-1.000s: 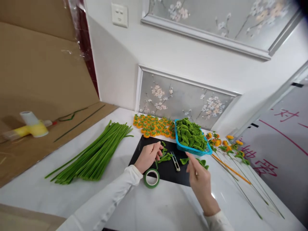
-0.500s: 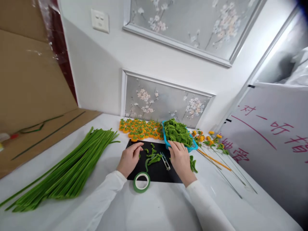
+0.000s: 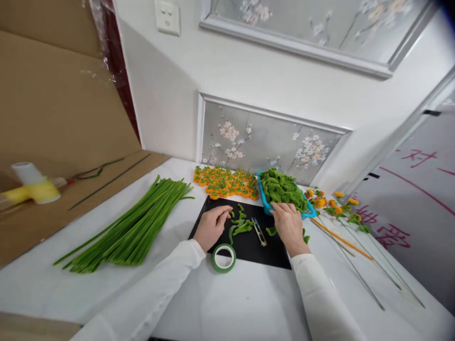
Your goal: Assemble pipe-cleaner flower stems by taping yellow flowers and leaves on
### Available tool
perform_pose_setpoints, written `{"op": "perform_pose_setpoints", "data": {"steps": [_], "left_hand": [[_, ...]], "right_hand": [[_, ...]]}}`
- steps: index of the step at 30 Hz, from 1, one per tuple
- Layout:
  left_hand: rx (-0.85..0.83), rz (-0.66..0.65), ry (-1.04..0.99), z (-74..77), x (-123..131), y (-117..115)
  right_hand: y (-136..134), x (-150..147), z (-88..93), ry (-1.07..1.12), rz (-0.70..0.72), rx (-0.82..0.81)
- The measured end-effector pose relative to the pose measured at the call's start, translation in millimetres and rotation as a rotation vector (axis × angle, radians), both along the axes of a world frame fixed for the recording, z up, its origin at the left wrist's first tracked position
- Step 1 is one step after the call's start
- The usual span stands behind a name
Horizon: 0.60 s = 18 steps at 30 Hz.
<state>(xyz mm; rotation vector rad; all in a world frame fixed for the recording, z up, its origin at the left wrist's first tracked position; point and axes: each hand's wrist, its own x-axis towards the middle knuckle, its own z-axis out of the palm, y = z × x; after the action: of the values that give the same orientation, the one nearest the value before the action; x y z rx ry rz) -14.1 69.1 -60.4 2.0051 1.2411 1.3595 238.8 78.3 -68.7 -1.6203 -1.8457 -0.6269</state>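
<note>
My left hand (image 3: 212,227) is over the left part of a black mat (image 3: 249,251), its thumb and fingers closed together; anything between them is hidden. Over the mat's right side, my right hand (image 3: 288,228) has its fingers curled down at the near edge of a blue basket (image 3: 263,199); its fingertips are partly hidden. Green fuzzy leaves (image 3: 280,187) fill the basket. Between my hands lie small green fuzzy pieces (image 3: 243,226) and thread snips (image 3: 259,233). A roll of green tape (image 3: 223,258) overlaps the mat's front edge, its loose end trailing toward the pieces.
A bundle of green chenille stems (image 3: 131,227) lies at left. Orange fuzzy pieces with green tops (image 3: 225,182) stand behind the mat. Orange flowers on stems (image 3: 337,208) and an orange stick (image 3: 344,239) lie at right. The panelled wall (image 3: 170,85) borders the table's back.
My view has turned, so the table's things sit farther right and the left side shows more cardboard. Both hands keep nearly the same pose. A loose leaf beside my right hand shows more clearly.
</note>
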Motion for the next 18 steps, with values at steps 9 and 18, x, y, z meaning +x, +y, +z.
{"op": "perform_pose_setpoints", "data": {"steps": [9,18], "left_hand": [[-0.054,0.030,0.006,7.7,-5,-9],[-0.094,0.189,0.100,19.9,-38,14]], "right_hand": [[-33,-17,14.7,0.077,0.218,0.247],[-46,-58,6.3,0.092,0.525,0.187]]}}
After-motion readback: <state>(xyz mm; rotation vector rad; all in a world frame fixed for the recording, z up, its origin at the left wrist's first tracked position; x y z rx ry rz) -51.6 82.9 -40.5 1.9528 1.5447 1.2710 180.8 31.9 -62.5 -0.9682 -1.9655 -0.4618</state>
